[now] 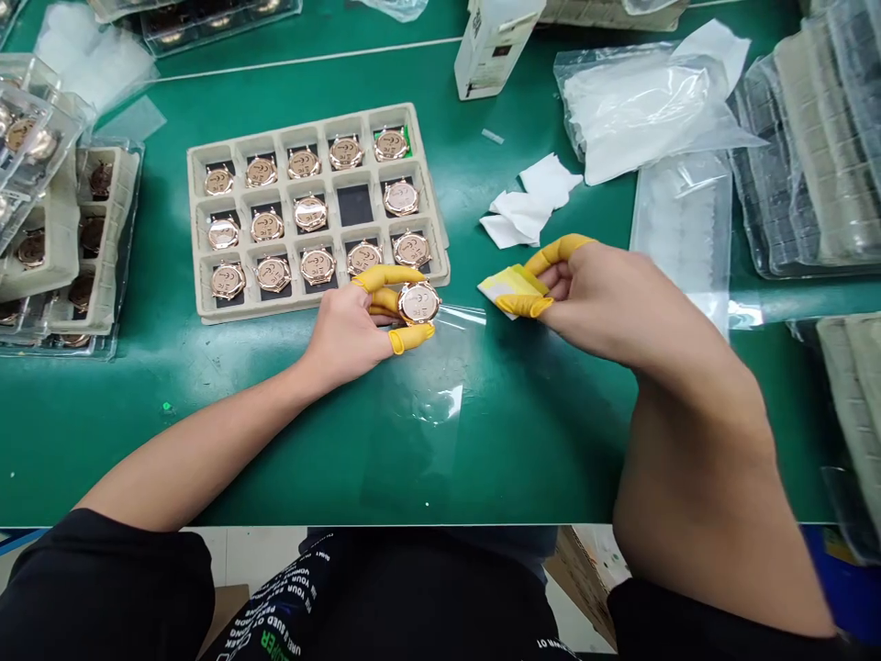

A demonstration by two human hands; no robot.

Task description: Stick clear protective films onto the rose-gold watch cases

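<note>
the fine engraving on the back of the round, rose-gold metal watch head (418, 303) is too small to read in full, and its front is turned out of sight. the palm of the right hand (585, 294) is hidden, its thumb and forefinger pinching a small folded wipe, white and partly yellowish (505, 283), whose material is hard to tell. the left hand (348, 332) pinches the watch head by its edge between thumb and forefinger, both in yellow rubber covers, the other fingers curled and partly hidden behind. the watch head is held just beside the near edge of the beige moulded tray (256, 306), and the left forefinger overlaps a watch head lying there. the wipe is apart from the watch head. at the top edge, the white cardboard box (492, 55) is cut off.
</note>
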